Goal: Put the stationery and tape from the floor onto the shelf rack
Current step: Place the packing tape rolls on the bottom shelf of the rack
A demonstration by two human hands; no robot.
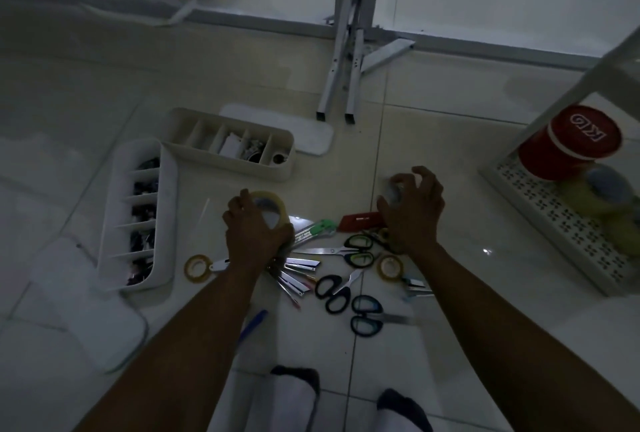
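In dim light over a tiled floor (433,140), a person crouches with both arms out, to the left of the white shelf rack (554,223). The left hand (254,236), the farther of the two from the rack, has its fingers wrapped around a wide tape roll (273,204). The roll is clear with a yellowish cast, and its open core faces up toward the camera. The right hand (414,206), nearer the rack, is clawed around a pale round object (394,192). It is likely a second roll, though the gloom and the fingers hide most of it. Both loads lie well left of the rack's perforated tray, so the carry runs rightward, and the right hand has the shorter reach. On the tray stand a red tub (568,140) and yellowish tape rolls (602,196). Left of the rack, below the hands, scissors (358,251) and other stationery are on the floor, not yet shelved.
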